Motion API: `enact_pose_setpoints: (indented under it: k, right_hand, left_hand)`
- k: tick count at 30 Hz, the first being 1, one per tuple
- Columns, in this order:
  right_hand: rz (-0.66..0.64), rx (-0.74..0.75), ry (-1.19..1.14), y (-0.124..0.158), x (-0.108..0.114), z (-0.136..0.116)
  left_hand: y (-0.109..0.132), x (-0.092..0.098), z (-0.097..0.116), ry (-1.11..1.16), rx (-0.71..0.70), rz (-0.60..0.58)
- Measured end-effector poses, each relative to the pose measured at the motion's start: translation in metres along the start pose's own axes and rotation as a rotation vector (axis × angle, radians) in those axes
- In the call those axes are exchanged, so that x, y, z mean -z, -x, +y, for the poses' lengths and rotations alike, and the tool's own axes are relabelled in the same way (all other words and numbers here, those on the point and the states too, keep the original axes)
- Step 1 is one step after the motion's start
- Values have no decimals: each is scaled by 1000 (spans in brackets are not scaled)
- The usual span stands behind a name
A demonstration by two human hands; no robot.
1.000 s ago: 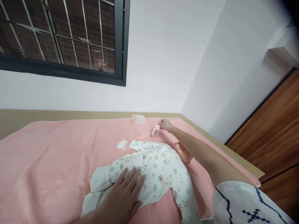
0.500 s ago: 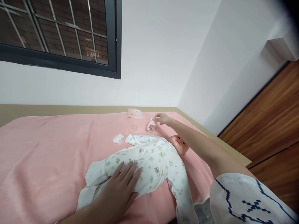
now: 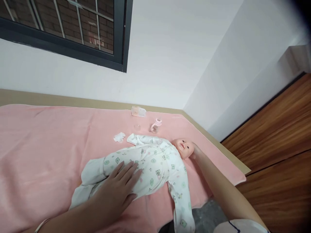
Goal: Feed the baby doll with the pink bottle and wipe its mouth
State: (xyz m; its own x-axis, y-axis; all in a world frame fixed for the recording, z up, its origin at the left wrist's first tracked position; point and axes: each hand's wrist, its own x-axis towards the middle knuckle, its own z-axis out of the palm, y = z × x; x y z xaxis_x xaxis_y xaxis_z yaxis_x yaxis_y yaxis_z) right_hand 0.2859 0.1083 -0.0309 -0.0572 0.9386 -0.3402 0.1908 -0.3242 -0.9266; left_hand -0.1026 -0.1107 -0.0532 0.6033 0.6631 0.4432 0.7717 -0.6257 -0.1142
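A baby doll [image 3: 155,161] in a white sleepsuit with green and pink prints lies on its back on the pink blanket [image 3: 60,139]. My left hand [image 3: 119,186] rests flat on its belly and upper leg, fingers outstretched. At the doll's head [image 3: 182,148], my right hand [image 3: 194,152] reaches around the crown from the right; its fingers are hidden behind the head. Beyond the doll's shoulder stands a small clear feeding bottle [image 3: 155,127] with a pink collar and handle, apart from both hands.
A clear cap [image 3: 137,127] lies left of the bottle, with a crumpled white tissue [image 3: 119,137] nearer. By the wall sits a clear packet [image 3: 138,111]. The barred window [image 3: 73,29] is at upper left, wooden panels [image 3: 267,129] at right.
My right hand has let go of the bottle, which now stands on the blanket, and has moved back to the doll's head. My left hand stays on the doll. The view has shifted slightly.
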Motion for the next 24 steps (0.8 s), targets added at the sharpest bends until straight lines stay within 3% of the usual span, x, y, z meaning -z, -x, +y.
enact_pose_setpoints:
  k: [2, 6, 11, 17, 24]
  right_hand:
    - [-44, -27, -109, 9, -8, 17]
    - [12, -8, -458, 21, -25, 28]
    - [-176, -52, -722, 31, -41, 30]
    - [-115, -40, -808, 50, -56, 8]
    - [-199, 276, -522, 47, -45, -28]
  left_hand:
    - [0, 0, 0, 19, 7, -4]
    - [-2, 4, -1, 52, 11, -21]
    - [-4, 6, -1, 48, 3, -53]
    - [-1, 1, 0, 109, 48, -125]
    - [-5, 8, 4, 146, 74, -249]
